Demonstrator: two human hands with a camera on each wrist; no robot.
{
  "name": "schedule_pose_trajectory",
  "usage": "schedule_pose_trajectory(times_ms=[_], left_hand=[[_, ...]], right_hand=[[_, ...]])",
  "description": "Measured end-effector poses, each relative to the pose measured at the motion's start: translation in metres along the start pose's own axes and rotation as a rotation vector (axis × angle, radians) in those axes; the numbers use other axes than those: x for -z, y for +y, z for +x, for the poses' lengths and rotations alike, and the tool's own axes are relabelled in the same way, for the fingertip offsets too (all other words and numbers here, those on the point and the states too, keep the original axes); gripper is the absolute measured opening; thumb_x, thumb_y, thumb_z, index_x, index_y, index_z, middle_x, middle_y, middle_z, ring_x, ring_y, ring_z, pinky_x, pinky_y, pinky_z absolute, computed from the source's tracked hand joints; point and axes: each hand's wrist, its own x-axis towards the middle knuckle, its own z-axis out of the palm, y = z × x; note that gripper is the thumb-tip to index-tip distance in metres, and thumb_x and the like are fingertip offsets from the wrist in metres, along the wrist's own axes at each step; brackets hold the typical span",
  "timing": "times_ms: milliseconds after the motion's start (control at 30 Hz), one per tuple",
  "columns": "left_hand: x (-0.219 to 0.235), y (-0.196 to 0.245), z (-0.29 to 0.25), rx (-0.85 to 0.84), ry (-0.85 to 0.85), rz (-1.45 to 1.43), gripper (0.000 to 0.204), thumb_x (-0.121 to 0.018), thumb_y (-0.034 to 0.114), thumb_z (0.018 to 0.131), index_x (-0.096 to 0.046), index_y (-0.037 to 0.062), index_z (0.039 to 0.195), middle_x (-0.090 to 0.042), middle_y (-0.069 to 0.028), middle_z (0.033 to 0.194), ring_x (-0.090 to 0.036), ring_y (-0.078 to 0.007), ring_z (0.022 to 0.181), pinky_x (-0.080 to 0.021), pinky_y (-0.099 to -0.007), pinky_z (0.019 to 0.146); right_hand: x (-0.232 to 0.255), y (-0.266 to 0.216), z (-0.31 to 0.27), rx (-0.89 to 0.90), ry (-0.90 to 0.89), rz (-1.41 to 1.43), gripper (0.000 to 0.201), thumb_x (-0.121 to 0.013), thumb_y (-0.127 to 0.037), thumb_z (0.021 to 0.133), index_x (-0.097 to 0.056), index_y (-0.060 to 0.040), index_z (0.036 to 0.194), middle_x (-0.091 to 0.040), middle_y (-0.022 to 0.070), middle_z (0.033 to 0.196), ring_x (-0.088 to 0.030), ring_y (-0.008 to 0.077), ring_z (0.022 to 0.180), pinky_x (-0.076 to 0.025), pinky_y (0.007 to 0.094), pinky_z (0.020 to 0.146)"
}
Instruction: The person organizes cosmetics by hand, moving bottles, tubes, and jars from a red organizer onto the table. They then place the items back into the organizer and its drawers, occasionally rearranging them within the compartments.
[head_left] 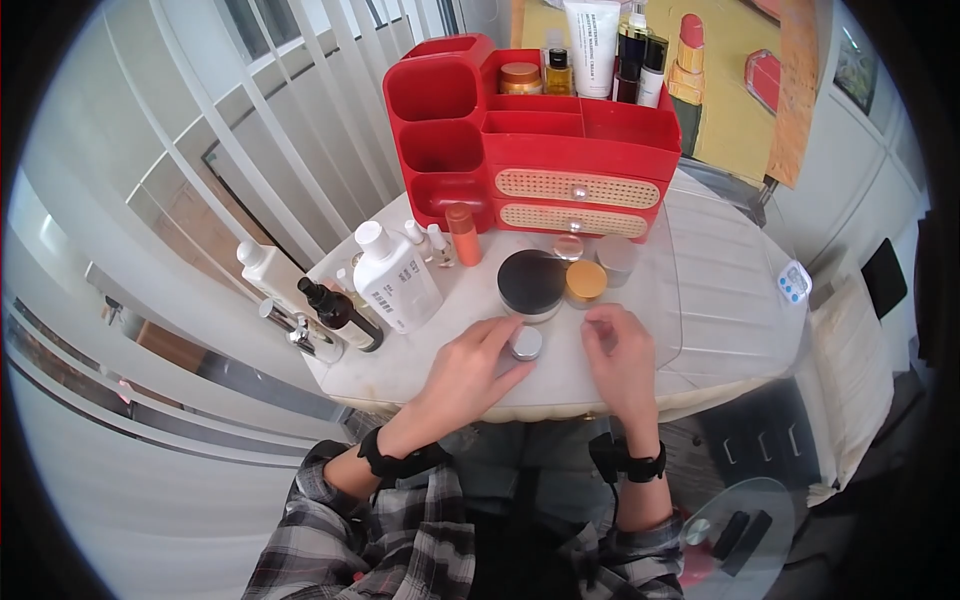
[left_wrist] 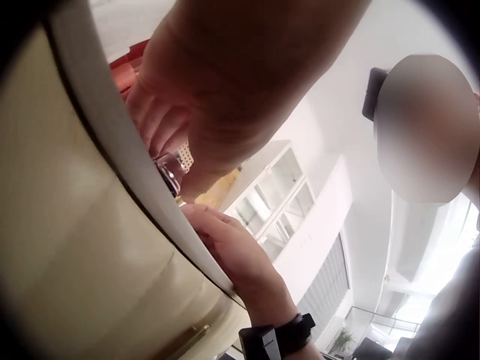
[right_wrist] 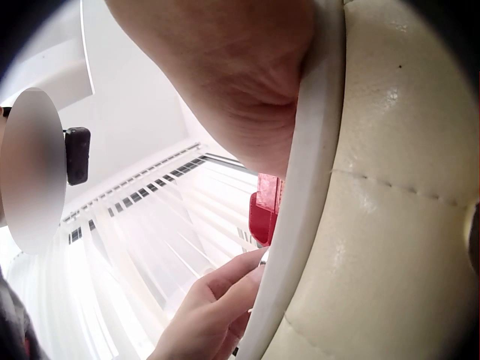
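My left hand (head_left: pixel 468 362) holds a small silver-lidded jar (head_left: pixel 527 344) on the tabletop, fingers on its far side and thumb on its near side. In the left wrist view, the silver piece (left_wrist: pixel 169 177) shows by the fingertips of that hand. My right hand (head_left: pixel 622 366) rests near the table's front edge, its fingers loosely bent and nothing seen in them. Just beyond its fingertips stands a gold-lidded jar (head_left: pixel 585 281). A wide black-lidded jar (head_left: pixel 531 281) sits beside that one, behind the silver-lidded jar.
A red organizer (head_left: pixel 590 150) with bottles and a tube on top stands at the back. To the left are a white bottle (head_left: pixel 397 280), a dark spray bottle (head_left: pixel 343 317) and an orange tube (head_left: pixel 463 236). A white timer (head_left: pixel 794 283) lies at the right edge.
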Motion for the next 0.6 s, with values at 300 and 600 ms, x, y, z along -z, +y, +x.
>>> schedule_pose_trajectory(times_ms=[300, 600], left_hand=[[0.091, 0.018, 0.001, -0.141, 0.576, 0.464, 0.075, -0.081, 0.005, 0.079, -0.047, -0.0013, 0.145, -0.056, -0.0261, 0.140, -0.056, -0.0436, 0.127, -0.042, -0.0480, 0.110], [0.092, -0.009, 0.023, 0.253, 0.315, 0.244, 0.097, -0.072, 0.004, 0.087, -0.011, 0.0096, 0.163, -0.065, -0.0254, 0.118, -0.071, -0.0381, 0.100, -0.057, -0.0428, 0.088]], right_hand=[[0.003, 0.000, 0.000, 0.022, -0.002, -0.002, 0.015, -0.071, -0.007, 0.088, -0.065, -0.0022, 0.101, -0.068, 0.0136, 0.089, -0.065, 0.0271, 0.077, -0.052, 0.0393, 0.070], [0.001, 0.005, 0.000, 0.036, 0.025, 0.038, 0.015, -0.072, -0.008, 0.086, -0.065, -0.0034, 0.098, -0.067, 0.0142, 0.085, -0.064, 0.0298, 0.075, -0.052, 0.0427, 0.072]])
